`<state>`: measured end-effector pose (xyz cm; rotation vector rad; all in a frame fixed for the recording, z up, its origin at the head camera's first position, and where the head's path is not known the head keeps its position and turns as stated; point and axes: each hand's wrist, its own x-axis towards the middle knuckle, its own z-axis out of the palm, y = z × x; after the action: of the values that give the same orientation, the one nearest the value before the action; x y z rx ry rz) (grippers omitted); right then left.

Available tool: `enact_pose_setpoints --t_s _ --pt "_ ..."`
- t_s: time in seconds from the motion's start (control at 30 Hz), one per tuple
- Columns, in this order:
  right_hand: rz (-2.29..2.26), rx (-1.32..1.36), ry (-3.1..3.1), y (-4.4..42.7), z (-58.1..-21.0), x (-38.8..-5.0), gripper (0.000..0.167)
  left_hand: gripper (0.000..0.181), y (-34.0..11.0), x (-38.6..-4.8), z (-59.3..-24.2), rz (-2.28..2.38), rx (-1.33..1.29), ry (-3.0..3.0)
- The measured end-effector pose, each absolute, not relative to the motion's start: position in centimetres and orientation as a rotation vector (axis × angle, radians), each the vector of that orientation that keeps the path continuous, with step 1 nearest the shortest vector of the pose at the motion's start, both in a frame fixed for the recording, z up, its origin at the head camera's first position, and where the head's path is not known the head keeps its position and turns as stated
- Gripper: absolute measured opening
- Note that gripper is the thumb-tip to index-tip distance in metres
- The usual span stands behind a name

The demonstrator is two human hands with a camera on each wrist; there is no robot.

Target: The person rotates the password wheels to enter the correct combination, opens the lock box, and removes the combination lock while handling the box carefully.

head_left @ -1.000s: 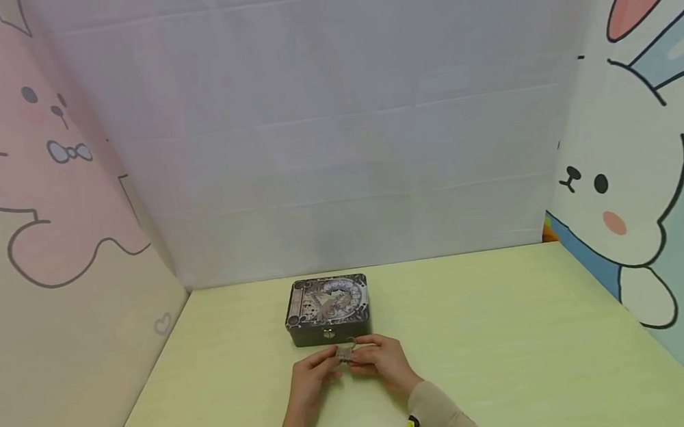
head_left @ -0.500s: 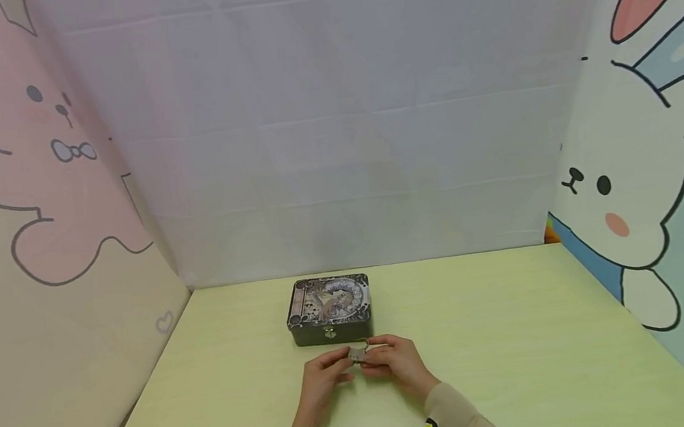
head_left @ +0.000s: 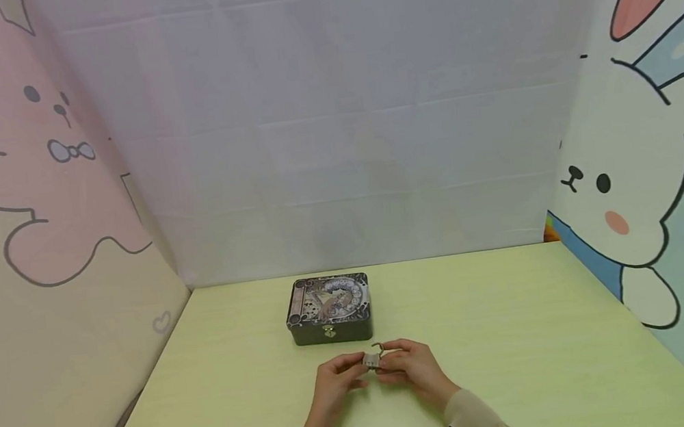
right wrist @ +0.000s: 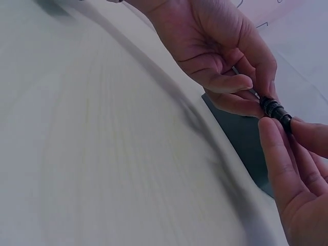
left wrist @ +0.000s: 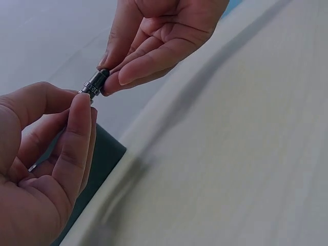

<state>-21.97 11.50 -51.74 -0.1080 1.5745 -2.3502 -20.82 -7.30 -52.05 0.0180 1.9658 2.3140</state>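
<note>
A small metal combination padlock point(head_left: 371, 360) is held between both hands, just in front of the box. My left hand point(head_left: 332, 386) pinches one end of its body with thumb and fingers. The other end is pinched by my right hand point(head_left: 415, 370); the thin curved shackle point(head_left: 379, 346) rises beside its index finger. Number dials on the padlock point(left wrist: 95, 84) show in the left wrist view. Fingertips hide part of the padlock point(right wrist: 274, 110) in the right wrist view. A dark rectangular tin box point(head_left: 328, 309) with a printed lid stands closed, its metal hasp point(head_left: 329, 331) facing me.
The pale yellow-green table point(head_left: 484, 337) spreads around the box and the hands. A white cloth screen point(head_left: 335, 138) stands at its back edge. Side walls carry a pink cartoon figure point(head_left: 62, 199) on the left and a white rabbit point(head_left: 626, 213) on the right.
Both hands have shifted to the right and slightly nearer to me, carrying the padlock away from the box. More of the shackle shows now. The box has stayed in place.
</note>
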Motion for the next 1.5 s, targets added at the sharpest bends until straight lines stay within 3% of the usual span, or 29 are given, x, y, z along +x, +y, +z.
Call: enact_pose_setpoints --t_s 1.03,1.5 --pt "-2.243 -0.131 1.602 15.8 -52.3 -18.8 0.037 0.025 -4.4 -18.1 -52.5 2.215 0.105 1.897" --pt "-2.165 -0.129 1.581 17.2 -53.0 -17.1 0.044 0.02 -3.8 -16.5 -53.5 2.175 0.146 1.845"
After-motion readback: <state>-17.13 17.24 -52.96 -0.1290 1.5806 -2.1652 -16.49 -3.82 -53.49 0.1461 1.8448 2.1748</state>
